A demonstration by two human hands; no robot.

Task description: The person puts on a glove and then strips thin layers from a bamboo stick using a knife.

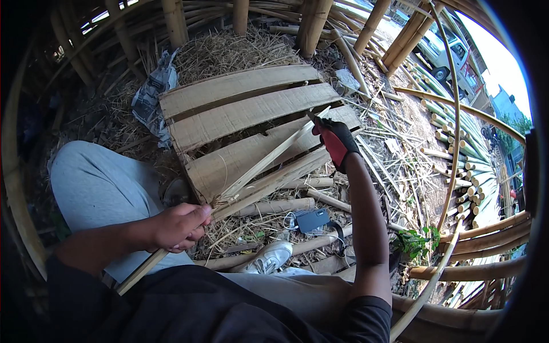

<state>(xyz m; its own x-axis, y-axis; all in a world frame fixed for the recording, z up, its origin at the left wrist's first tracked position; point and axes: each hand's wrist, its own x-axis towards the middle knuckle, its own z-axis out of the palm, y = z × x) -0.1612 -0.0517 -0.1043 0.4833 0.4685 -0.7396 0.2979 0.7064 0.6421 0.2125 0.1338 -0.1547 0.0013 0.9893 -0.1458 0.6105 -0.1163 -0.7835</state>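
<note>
1. Split bamboo strip [269,159]: pale, long, slanting from the person's lap at lower left up over the slatted wooden platform [223,127]; frayed fibres at a node just beyond the left hand.
2. Left hand [180,226]: bare, fingers curled and pressed together round the strip, thumb laid along it; the strip's tail end sticks out below the fist toward the lap.
3. Right hand [337,144]: red and black glove, at the strip's far end, near the platform's right edge. Fingers bent inward; cannot tell if they pinch the strip or something else. Small dark tip just beside them, kind unclear.
4. Platform: flat pale slats with gaps between, tilted in view, in front of the person.
5. Near side of platform: bamboo pieces [274,207] on the ground, a dark rectangular device [313,220] with white cable, a white shoe [273,256].
6. Left of platform: grey trouser knee [94,171], crumpled printed sheet [153,94].
7. Behind platform: heap of shavings [234,50], upright bamboo posts [313,26].
8. Right side: green leafy sprig [414,243], stacked bamboo poles [476,183], white vehicle [452,54] farther off.
</note>
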